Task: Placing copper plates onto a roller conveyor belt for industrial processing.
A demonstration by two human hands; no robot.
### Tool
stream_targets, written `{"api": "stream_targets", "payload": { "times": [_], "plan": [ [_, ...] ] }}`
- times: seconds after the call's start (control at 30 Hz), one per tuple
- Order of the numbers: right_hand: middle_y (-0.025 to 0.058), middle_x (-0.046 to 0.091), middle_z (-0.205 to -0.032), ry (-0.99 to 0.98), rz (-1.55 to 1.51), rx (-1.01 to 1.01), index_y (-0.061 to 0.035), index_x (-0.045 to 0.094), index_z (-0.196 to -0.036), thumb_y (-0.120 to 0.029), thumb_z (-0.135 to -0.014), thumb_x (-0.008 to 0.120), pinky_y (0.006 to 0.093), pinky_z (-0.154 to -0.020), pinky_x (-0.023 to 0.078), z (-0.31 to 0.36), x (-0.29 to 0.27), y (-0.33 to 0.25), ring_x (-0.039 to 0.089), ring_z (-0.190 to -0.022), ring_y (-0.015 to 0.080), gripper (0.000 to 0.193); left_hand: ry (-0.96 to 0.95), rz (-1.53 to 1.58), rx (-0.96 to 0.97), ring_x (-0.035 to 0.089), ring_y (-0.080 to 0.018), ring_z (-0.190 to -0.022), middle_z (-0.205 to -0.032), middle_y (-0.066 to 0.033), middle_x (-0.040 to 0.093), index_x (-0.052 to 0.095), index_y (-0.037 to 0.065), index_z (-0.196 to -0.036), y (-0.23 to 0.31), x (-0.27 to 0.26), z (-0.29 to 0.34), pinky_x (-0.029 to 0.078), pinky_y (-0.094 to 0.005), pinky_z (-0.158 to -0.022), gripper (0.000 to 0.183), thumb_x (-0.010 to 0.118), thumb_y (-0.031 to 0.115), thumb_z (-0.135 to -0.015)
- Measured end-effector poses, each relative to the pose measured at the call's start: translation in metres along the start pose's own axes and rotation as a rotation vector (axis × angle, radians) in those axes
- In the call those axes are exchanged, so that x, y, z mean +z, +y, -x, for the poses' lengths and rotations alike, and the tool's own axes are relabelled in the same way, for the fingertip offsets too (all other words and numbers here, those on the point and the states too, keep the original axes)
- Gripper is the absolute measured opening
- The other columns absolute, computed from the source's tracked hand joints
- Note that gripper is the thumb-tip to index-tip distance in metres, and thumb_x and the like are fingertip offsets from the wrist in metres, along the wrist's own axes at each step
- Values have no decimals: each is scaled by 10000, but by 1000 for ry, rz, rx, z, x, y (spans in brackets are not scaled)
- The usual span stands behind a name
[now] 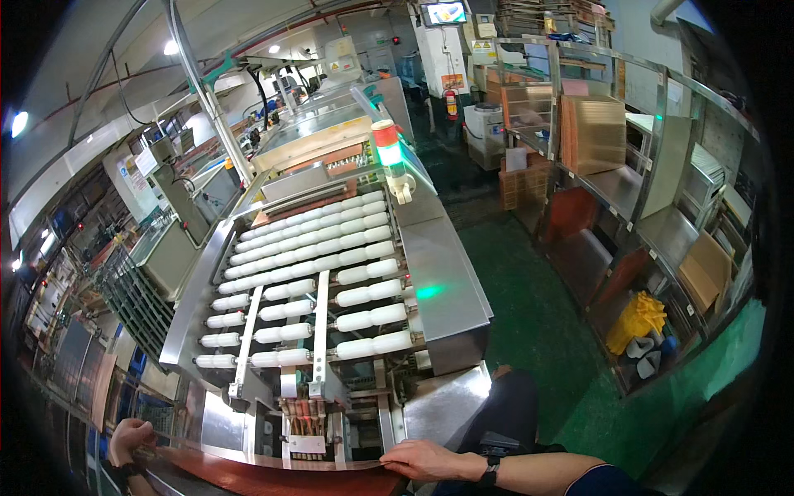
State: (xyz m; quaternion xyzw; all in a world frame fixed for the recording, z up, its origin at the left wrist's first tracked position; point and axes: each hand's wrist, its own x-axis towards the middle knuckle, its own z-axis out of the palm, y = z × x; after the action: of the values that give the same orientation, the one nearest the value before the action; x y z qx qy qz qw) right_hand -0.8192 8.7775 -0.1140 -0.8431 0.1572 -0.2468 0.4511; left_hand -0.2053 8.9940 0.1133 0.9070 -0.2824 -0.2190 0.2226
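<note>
A wide, thin copper-coloured panel (273, 478) spans the lower edge of the view, its far edge catching light. My left hand (131, 438) has its fingers curled at the panel's left end. At the right end, my right hand (420, 460) pinches the panel's edge, fingers pointing left. Just beyond it stands a roller conveyor with rows of white rollers (310, 256). Two pale metal strips (321, 322) run lengthwise between the nearer rollers. Below the strips sits a cluster of reddish-brown parts (304, 417). The panel's near part is cut off by the frame.
A signal light (387, 149), glowing green, stands on the machine's right metal cover (447, 281). Along the right runs a metal rack (608, 194) holding stacked panels (593, 136) and a yellow bag (635, 322). Green floor (529, 289) lies between. Dark racks (132, 285) stand left.
</note>
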Motion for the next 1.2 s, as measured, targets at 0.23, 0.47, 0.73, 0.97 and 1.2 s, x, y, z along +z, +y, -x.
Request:
{"api": "stream_targets", "payload": {
  "times": [0.23,0.47,0.73,0.97,1.2],
  "plan": [
    [148,701,-1028,9,9,-3,-42,691,-1125,-233,-996,608,417,-829,527,3,1,4,650,-975,346,245,19,-45,33,683,-187,-625,-704,-127,720,734,-68,-785,4,4,-2,544,-327,-601,370,610,267,-883],
    [176,676,-905,157,15,-118,-68,693,-1006,-206,-931,640,472,-749,509,0,4,-2,639,-875,400,166,88,33,72,666,-197,-569,-668,-143,697,710,-81,-754,25,18,7,539,-338,-549,371,610,253,-877],
    [175,676,-872,191,-1,-129,-79,693,-994,-207,-930,637,482,-730,512,1,10,4,645,-839,400,153,98,-32,36,675,-226,-576,-667,-159,686,693,-89,-750,38,21,1,554,-363,-546,370,614,238,-903],
    [143,684,-1042,-45,-50,19,-41,663,-1156,-227,-1006,584,423,-845,509,2,5,11,617,-1010,348,251,101,-85,39,684,-251,-582,-665,-173,677,678,-96,-748,13,9,-7,567,-386,-543,372,618,225,-925],
    [143,690,-1047,-40,-32,22,-34,668,-1148,-242,-1007,589,424,-855,507,4,6,9,619,-1014,347,263,108,-93,30,646,-210,-507,-631,-134,679,674,-102,-703,-2,5,-7,523,-349,-487,370,595,218,-871]
  ]
}}
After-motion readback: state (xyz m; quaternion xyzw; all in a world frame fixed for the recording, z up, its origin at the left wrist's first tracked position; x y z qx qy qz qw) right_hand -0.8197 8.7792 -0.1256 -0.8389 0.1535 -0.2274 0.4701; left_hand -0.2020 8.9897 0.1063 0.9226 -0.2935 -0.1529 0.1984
